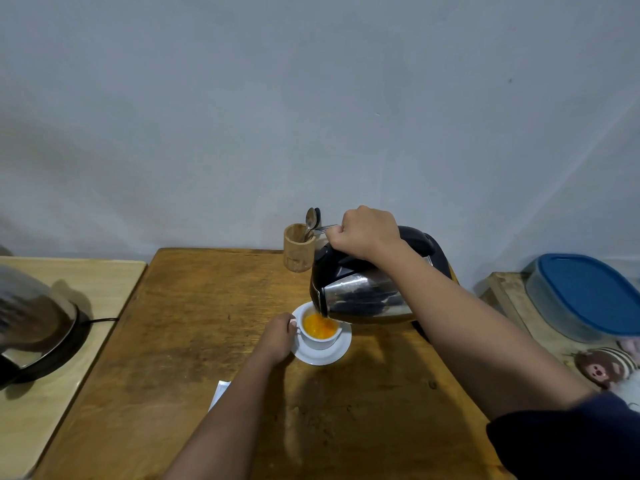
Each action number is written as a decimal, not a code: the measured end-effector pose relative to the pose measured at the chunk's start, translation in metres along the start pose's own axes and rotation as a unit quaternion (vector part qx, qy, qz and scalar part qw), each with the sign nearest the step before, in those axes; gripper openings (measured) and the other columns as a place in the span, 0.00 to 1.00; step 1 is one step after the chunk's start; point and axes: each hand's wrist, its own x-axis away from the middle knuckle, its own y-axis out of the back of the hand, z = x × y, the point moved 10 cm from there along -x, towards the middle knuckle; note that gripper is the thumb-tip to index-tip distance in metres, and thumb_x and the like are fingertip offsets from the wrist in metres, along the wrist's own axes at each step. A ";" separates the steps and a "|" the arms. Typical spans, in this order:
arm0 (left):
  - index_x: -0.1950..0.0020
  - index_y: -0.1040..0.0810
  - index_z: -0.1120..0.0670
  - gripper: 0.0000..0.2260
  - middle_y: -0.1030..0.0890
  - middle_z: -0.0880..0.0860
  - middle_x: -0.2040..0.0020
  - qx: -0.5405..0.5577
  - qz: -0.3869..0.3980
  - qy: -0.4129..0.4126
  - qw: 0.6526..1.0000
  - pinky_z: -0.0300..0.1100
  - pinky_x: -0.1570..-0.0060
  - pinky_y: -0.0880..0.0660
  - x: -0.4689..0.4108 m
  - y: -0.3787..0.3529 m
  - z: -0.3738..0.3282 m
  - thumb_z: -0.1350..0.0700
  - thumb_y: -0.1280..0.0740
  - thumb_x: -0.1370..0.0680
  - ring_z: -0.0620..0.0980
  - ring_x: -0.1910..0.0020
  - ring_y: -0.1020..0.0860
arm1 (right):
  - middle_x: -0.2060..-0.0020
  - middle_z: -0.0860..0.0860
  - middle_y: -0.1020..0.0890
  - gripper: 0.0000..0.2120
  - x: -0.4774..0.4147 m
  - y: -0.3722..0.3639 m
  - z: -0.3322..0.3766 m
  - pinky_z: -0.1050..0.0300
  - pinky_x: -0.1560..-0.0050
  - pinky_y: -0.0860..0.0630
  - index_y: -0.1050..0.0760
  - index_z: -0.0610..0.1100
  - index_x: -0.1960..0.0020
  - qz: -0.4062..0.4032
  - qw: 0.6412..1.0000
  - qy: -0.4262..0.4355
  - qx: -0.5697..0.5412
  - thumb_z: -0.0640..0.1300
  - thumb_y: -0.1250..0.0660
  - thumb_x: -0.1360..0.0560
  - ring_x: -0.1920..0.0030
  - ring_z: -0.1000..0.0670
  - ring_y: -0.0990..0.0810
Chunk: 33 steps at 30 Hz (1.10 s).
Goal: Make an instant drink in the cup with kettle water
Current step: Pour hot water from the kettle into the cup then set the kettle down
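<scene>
My right hand (367,231) is fisted on the kettle (367,289) handle, spout tipped down-left into the cup (320,332); my left hand (277,336) pinches the cup's handle.

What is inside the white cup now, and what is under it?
Inside the cup is orange liquid; the kettle spout covers part of its rim. Under it is a white saucer; the cup hides the saucer's middle.

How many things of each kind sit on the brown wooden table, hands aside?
Kettle, held tilted over the cup: 1
White cup: 1
White saucer: 1
Wooden utensil holder: 1
White paper, partly hidden: 1
Total: 5
</scene>
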 end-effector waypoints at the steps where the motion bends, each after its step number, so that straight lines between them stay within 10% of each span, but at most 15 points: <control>1: 0.40 0.26 0.58 0.13 0.24 0.57 0.46 -0.004 0.004 -0.011 1.000 0.42 0.53 0.31 0.002 0.000 -0.002 0.57 0.44 0.20 0.49 0.51 0.28 | 0.75 0.50 0.35 0.20 0.000 0.000 0.000 0.60 0.71 0.42 0.40 0.44 0.75 0.002 1.000 -0.002 -0.001 0.48 0.44 0.26 0.74 0.51 0.38; 6: 0.33 0.31 0.57 0.16 0.27 0.58 0.34 -0.025 0.004 -0.042 0.999 0.43 0.41 0.31 0.008 0.002 -0.005 0.59 0.43 0.21 0.55 0.38 0.28 | 0.75 0.50 0.34 0.20 0.002 -0.003 -0.002 0.60 0.71 0.42 0.39 0.44 0.75 0.007 1.000 -0.005 0.001 0.48 0.44 0.26 0.74 0.51 0.37; 33: 0.36 0.28 0.58 0.14 0.25 0.59 0.38 -0.060 0.025 -0.033 0.997 0.43 0.45 0.30 0.005 0.003 -0.008 0.60 0.43 0.21 0.54 0.42 0.26 | 0.73 0.50 0.32 0.17 -0.004 -0.002 0.014 0.60 0.71 0.41 0.37 0.44 0.73 0.011 0.999 0.012 0.034 0.48 0.44 0.27 0.69 0.48 0.31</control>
